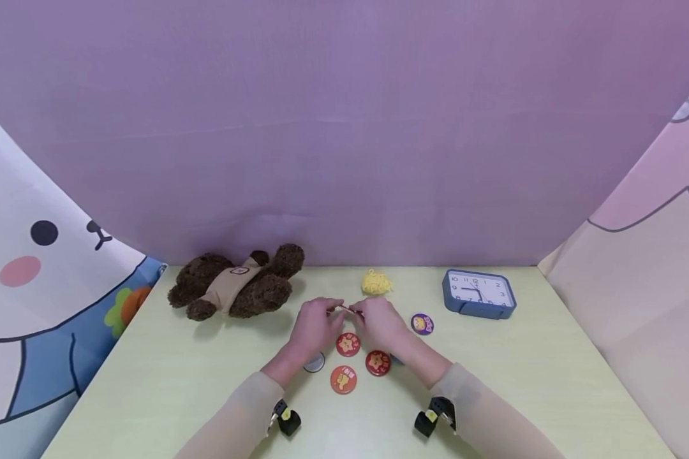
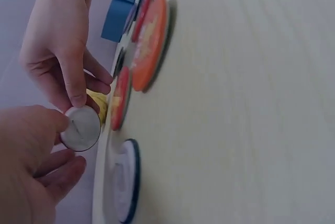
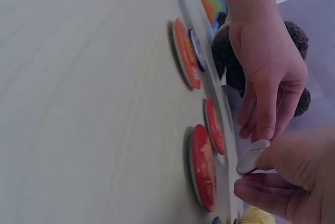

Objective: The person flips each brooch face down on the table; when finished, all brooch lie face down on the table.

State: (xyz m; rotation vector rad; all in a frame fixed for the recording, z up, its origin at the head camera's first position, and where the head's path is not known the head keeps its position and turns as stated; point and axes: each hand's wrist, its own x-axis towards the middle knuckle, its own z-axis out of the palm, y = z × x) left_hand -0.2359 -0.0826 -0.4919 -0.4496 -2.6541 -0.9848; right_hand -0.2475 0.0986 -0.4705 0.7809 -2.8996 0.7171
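Observation:
Both hands meet over the table and pinch one round pin badge (image 2: pixel 82 129) by its edges, its whitish back with the pin showing in the left wrist view. My left hand (image 1: pixel 314 328) holds one side of it between thumb and fingers. Opposite, my right hand (image 1: pixel 383 324) grips the other side. Just below the hands lies a red star badge (image 1: pixel 347 344), with a second red badge (image 1: pixel 377 363) to its right and an orange badge (image 1: pixel 343 380) nearer. A badge with its pale back up (image 1: pixel 314 362) lies beside the left wrist.
A purple badge (image 1: pixel 422 324) lies right of the right hand; a bluish one is mostly hidden under that wrist. Behind are a yellow yarn bundle (image 1: pixel 376 282), a brown teddy bear (image 1: pixel 235 287) at left and a blue clock (image 1: pixel 479 294) at right. A purple curtain backs the table.

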